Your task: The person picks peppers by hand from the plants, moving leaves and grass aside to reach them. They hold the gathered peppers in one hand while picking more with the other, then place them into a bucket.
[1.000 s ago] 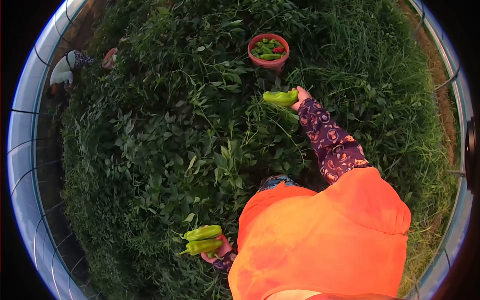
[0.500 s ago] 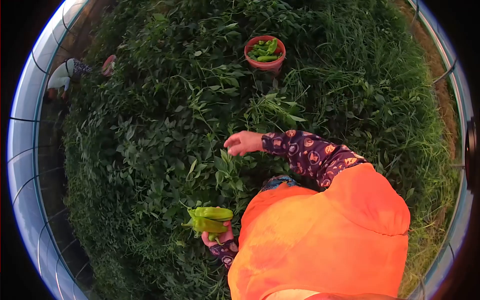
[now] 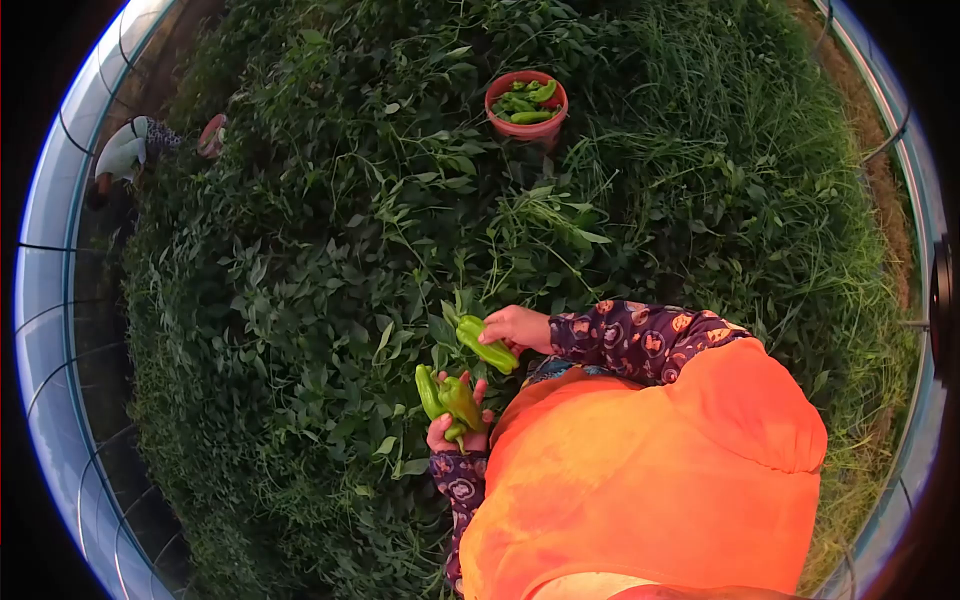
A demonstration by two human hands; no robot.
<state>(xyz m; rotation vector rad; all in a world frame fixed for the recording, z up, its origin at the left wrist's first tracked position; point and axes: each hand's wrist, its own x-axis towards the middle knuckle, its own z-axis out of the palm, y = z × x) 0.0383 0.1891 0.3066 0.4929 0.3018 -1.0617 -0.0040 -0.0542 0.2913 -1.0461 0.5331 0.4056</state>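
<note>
Several green peppers (image 3: 458, 402) rest in my left hand (image 3: 474, 438), which is curled round them from below with its fingertips showing above. They stand upright, side by side, low in front of my body. Just above and to the right, my right hand (image 3: 516, 328) is closed on one long green pepper (image 3: 485, 345), held slantwise over the leaves. The two hands are close together but apart. Leafy pepper plants (image 3: 330, 370) lie under and around both hands.
A red bucket (image 3: 558, 126) holding green peppers stands among the plants ahead. Far left, another person (image 3: 124, 152) bends over beside a second reddish bucket (image 3: 211, 136). Tall grass (image 3: 700, 110) grows at the right, near the light wall (image 3: 925, 200).
My right hand was open without a pepper and now grips one, a little lower and to the right. My left hand has risen and turned its peppers upright. The far person's arm has shifted.
</note>
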